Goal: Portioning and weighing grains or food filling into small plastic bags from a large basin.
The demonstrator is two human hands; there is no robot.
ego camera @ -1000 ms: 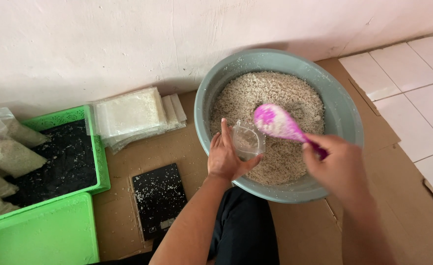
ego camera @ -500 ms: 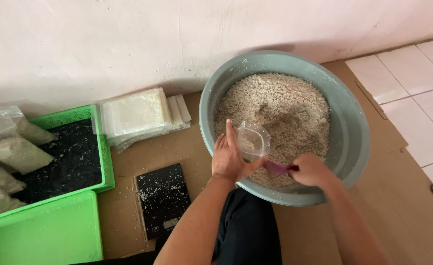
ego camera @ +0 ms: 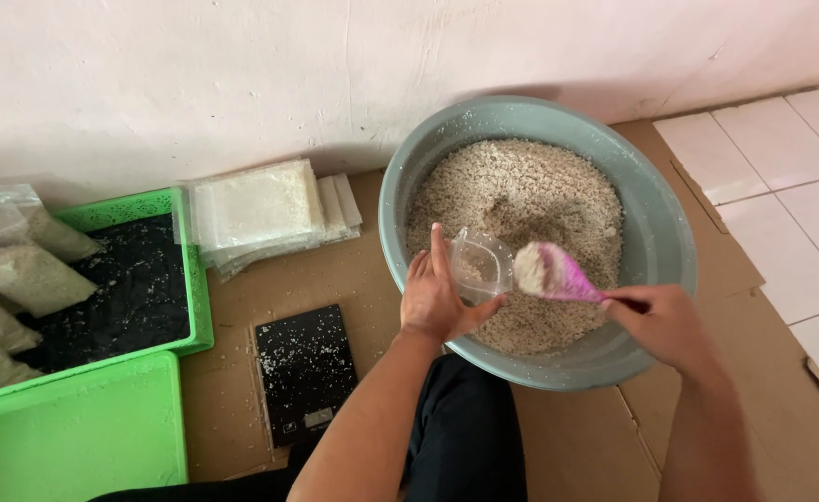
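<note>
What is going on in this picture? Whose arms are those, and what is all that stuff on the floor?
The camera sits on a person's head and looks down, so the two arms are that person's own. The left hand holds a small clear plastic bag open. The right hand holds a pink plastic scoop heaped with pale grain, right at the bag's mouth. Both are over a big round grey-green basin full of the same grain. On the brown cardboard lie a flat black kitchen scale dusted with grains and a stack of empty clear bags. At the left are green plastic trays, one holding filled bags.
</note>
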